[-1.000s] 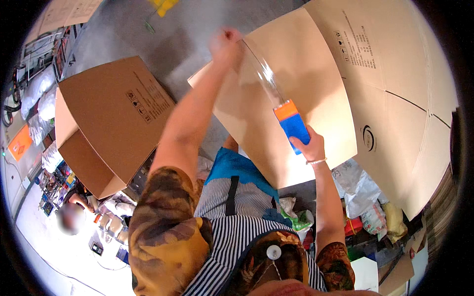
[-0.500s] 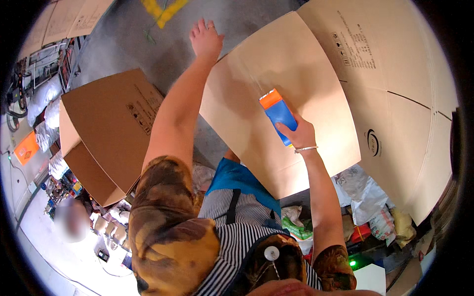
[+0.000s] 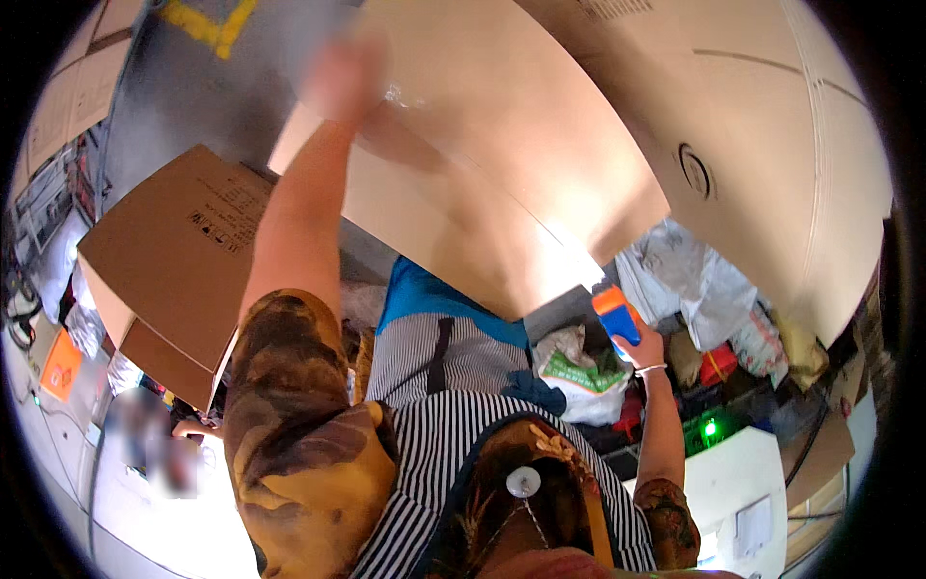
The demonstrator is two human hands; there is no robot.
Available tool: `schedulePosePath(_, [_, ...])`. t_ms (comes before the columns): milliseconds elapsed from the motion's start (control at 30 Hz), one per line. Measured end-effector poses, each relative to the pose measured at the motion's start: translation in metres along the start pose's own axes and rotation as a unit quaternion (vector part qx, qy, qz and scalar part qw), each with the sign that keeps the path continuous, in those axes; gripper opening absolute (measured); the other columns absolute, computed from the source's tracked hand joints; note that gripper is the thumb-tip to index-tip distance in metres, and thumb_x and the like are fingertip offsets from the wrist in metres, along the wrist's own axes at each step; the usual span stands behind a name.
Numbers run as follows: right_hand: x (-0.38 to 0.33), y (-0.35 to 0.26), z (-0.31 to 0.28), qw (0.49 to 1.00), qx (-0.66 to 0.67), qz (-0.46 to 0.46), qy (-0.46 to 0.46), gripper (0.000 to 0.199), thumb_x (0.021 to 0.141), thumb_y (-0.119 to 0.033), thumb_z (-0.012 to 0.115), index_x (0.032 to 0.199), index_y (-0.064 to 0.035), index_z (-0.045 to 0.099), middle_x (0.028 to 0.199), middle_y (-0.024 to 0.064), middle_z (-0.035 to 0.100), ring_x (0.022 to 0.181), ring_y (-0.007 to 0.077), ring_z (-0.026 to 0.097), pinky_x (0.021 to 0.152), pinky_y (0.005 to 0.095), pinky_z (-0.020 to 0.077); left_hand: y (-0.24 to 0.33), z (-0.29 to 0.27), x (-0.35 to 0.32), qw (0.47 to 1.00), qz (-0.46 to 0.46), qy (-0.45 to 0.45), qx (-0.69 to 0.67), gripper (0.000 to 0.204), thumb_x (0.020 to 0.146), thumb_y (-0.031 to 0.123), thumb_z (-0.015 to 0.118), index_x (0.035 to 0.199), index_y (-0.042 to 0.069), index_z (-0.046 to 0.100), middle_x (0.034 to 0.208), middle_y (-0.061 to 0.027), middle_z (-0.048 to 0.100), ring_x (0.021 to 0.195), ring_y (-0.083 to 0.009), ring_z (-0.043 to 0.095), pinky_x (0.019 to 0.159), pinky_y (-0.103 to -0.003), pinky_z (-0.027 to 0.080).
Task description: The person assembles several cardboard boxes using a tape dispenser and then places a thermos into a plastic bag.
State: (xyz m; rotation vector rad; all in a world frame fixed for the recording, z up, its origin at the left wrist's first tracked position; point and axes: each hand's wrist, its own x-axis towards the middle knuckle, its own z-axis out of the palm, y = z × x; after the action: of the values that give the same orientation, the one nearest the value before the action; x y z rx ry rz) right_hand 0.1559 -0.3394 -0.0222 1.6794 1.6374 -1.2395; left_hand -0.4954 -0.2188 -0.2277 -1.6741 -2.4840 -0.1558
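My right hand (image 3: pixel 639 349) is wrapped round a blue and orange tape dispenser (image 3: pixel 615 317), just off the near right corner of a large cardboard box (image 3: pixel 453 193). A shiny strip of clear tape (image 3: pixel 579 259) shows at that corner, beside the dispenser's orange end. From there a thin line crosses the cardboard toward my left hand (image 3: pixel 342 77). That hand is at the box's far left part, its fingers smeared, so their pose is hidden. Whether it touches the cardboard cannot be made out.
A smaller open cardboard box (image 3: pixel 174 232) stands at the left. Large cardboard (image 3: pixel 762 164) rises on the right. White sacks (image 3: pixel 699 289) and a green-and-white bag (image 3: pixel 584 376) lie below it. Another person's arm (image 3: pixel 198 427) shows at the lower left, by a bright white surface.
My right hand has drawn the dispenser nearer and rightward, from over the cardboard to beyond its near corner. My left hand has moved left onto or over the cardboard; the whole view has shifted.
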Motion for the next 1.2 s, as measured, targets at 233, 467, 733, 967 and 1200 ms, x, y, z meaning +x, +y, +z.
schedulePosePath(233, [0.062,-0.001,0.046,0.993,-0.037,0.108,0.015,0.069,0.069,-0.056,0.066,0.124,-0.0161,0.055,0.092,0.017,0.066,0.085,0.0331,0.064,0.075,0.0387,0.0498,-0.01,-0.011,0.004,0.98,0.163,0.055,0.102,0.037,0.082,0.033,0.056,0.108,0.007,0.056,0.093,-0.0131,0.058,0.083,-0.0274,0.056,0.071,-0.041,0.046])
schedulePosePath(467, [0.174,-0.018,0.122,0.972,-0.011,0.236,0.014,0.034,0.078,-0.029,0.06,0.096,-0.0013,0.065,0.1,0.0212,0.064,0.093,0.0363,0.062,0.077,0.0394,0.0512,-0.008,-0.023,0.006,0.952,0.238,0.121,0.147,0.031,0.082,0.023,0.057,0.109,0.009,0.056,0.086,-0.01,0.058,0.073,-0.0249,0.057,0.063,-0.038,0.047])
schedulePosePath(733, [0.139,-0.031,0.136,0.942,0.054,0.322,0.074,0.033,0.079,-0.029,0.063,0.098,-0.0014,0.065,0.099,0.0187,0.065,0.089,0.0336,0.064,0.073,0.0411,0.0516,-0.058,-0.01,0.009,0.897,0.284,0.219,0.259,0.032,0.082,0.02,0.055,0.113,0.009,0.054,0.086,-0.0104,0.056,0.072,-0.0255,0.054,0.06,-0.039,0.045])
schedulePosePath(967, [0.064,-0.003,0.112,0.943,0.013,0.332,0.03,0.032,0.08,-0.025,0.062,0.1,-0.0007,0.063,0.1,0.0197,0.064,0.09,0.0354,0.063,0.074,0.0408,0.0519,-0.007,-0.118,-0.006,0.936,0.25,0.157,0.19,0.021,0.084,0.013,0.053,0.104,0.006,0.055,0.083,-0.0108,0.056,0.071,-0.0238,0.054,0.06,-0.035,0.045])
schedulePosePath(1200, [-0.052,0.149,0.119,0.92,-0.016,0.327,0.217,0.025,0.077,-0.02,0.059,0.092,-0.0018,0.065,0.095,0.0218,0.064,0.092,0.0369,0.062,0.077,0.0429,0.0499,0.097,-0.145,-0.017,0.97,0.222,0.068,0.071,0.02,0.086,0.021,0.055,0.097,0.005,0.056,0.086,-0.008,0.057,0.077,-0.0214,0.055,0.068,-0.034,0.045])
